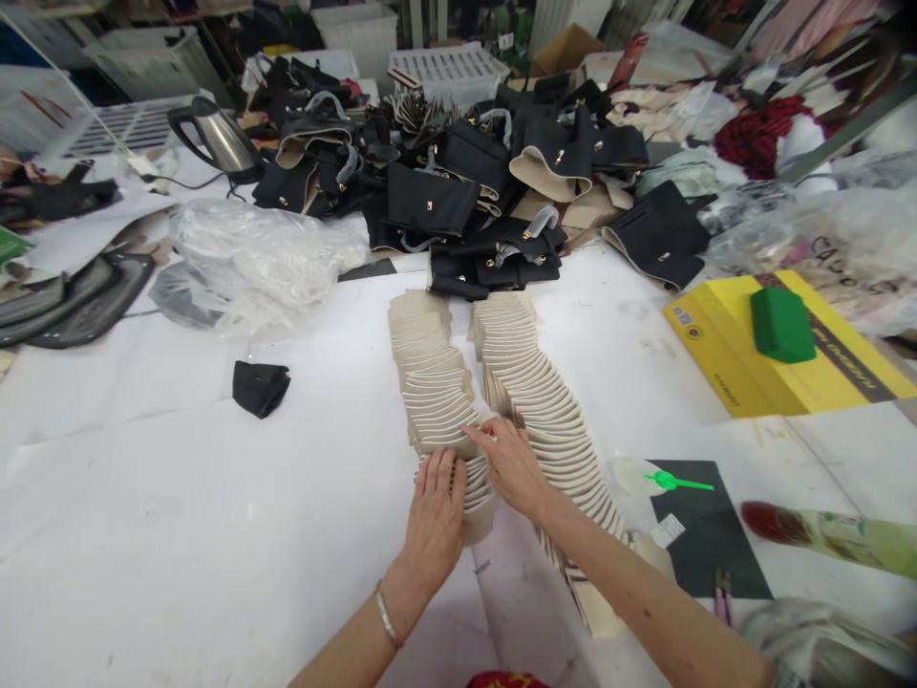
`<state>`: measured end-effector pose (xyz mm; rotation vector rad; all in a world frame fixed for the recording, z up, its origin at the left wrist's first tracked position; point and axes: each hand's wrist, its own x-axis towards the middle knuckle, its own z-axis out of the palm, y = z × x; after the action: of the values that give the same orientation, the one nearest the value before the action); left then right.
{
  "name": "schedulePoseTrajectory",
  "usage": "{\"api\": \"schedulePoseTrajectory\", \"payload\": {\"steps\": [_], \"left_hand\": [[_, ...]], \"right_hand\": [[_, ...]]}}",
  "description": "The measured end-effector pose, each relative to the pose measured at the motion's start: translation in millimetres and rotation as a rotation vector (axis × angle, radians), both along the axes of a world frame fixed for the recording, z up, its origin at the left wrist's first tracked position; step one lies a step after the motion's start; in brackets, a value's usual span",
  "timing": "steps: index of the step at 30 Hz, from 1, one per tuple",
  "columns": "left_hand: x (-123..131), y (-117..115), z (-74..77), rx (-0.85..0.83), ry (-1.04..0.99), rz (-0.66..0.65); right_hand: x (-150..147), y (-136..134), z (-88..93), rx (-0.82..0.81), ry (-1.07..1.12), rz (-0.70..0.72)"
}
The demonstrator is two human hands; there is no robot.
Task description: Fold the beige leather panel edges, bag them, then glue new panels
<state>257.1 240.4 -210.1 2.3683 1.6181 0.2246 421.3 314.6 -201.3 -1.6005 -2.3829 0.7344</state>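
Note:
Two long rows of overlapping flat beige pieces lie fanned out on the white table. On the left row (pixel 430 382), near its front end, my left hand (pixel 437 506) rests with fingers stretched over the edges of the pieces; its thumb is hard to see. My right hand (pixel 512 463) reaches over from the right row (pixel 565 430). Its index finger is extended and touches the left row just above my left hand, while the other fingers are bent and partly hidden. A narrow gap separates the rows at the far end.
Black handbags (pixel 434 201) are heaped at the back. Clear plastic (pixel 258 258) and a kettle (pixel 222 139) stand left of them. A small black piece (pixel 261 387) lies left. At right are a yellow box (pixel 716 344) with a green block (pixel 782 325), a brush (pixel 788 526) and a dark sheet (pixel 706 545).

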Motion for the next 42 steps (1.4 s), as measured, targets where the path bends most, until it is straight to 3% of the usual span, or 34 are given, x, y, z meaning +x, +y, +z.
{"api": "schedulePoseTrajectory", "payload": {"steps": [9,17,24,27,30,35,42], "left_hand": [[-4,6,-0.7,-0.041,-0.08,-0.1],[0,-13,10.6,-0.163,0.002,-0.025],[-12,-36,4.2,-0.171,0.026,-0.059],[-25,-37,2.5,-0.154,-0.034,-0.048],[-38,-36,1.6,-0.189,-0.1,0.017],[-58,-31,3.8,-0.387,-0.213,0.252],[-90,-30,9.2,-0.624,-0.581,0.453]], "right_hand": [[9,-8,4.6,-0.073,0.201,-0.045],[34,-44,-30.8,-0.198,0.496,-0.349],[35,-83,-35.0,-0.285,0.642,-0.448],[36,-97,-45.2,-0.348,0.683,-0.495],[36,-110,-65.7,-0.44,0.712,-0.548],[23,-123,-94.8,-0.65,0.759,-0.546],[-10,-122,-93.8,-0.775,0.855,-0.378]]}}
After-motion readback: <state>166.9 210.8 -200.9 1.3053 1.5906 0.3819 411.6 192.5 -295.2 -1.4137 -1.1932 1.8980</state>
